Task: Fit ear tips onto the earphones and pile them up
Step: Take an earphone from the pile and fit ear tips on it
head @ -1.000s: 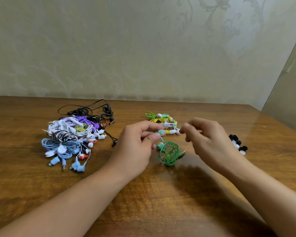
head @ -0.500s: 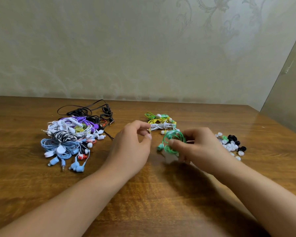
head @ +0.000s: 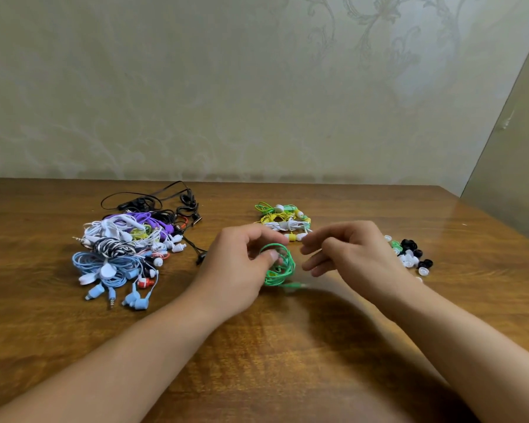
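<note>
A coiled green earphone (head: 281,268) sits just above the table at the centre, and my left hand (head: 239,267) pinches it, thumb pressed on the coil's top. My right hand (head: 353,254) hovers just right of the coil with loosely bent fingers, holding nothing; it is slightly blurred. Behind both hands lies a small pile of green, yellow and white earphones (head: 283,220). Loose black, white and green ear tips (head: 409,254) are scattered to the right of my right hand.
A large tangled heap of blue, white, purple, striped and black earphones (head: 126,251) covers the left of the wooden table (head: 287,361). A wall rises behind the table's far edge. The table's right edge runs near the ear tips.
The green coil passed from my right hand to my left hand. My right hand let go and drew back to the right, uncovering more of the ear tips.
</note>
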